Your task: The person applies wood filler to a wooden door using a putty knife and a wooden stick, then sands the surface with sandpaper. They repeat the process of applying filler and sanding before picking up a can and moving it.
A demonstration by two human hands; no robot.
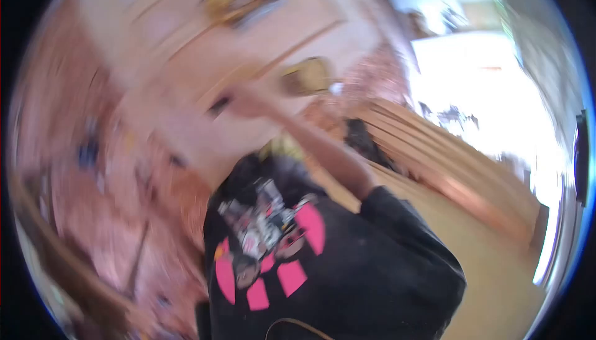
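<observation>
My right hand (248,103) reaches out over a pale panelled wooden piece (186,60), smeared by motion. Its fingers look closed around a small dark object (219,105), too blurred to name. Beyond the hand, a yellow tool-like thing (233,4) with some grey parts lies on the panelled piece. Just right of the hand is a yellowish rounded object (307,77), whose kind I cannot make out. My left hand does not show anywhere.
Long wooden boards (447,160) lie stacked on the right, beside a dark item (366,144). Reddish ground (118,216) with blurred scattered things, one of them blue (89,152), spreads on the left. A bright opening (478,73) stands at the upper right.
</observation>
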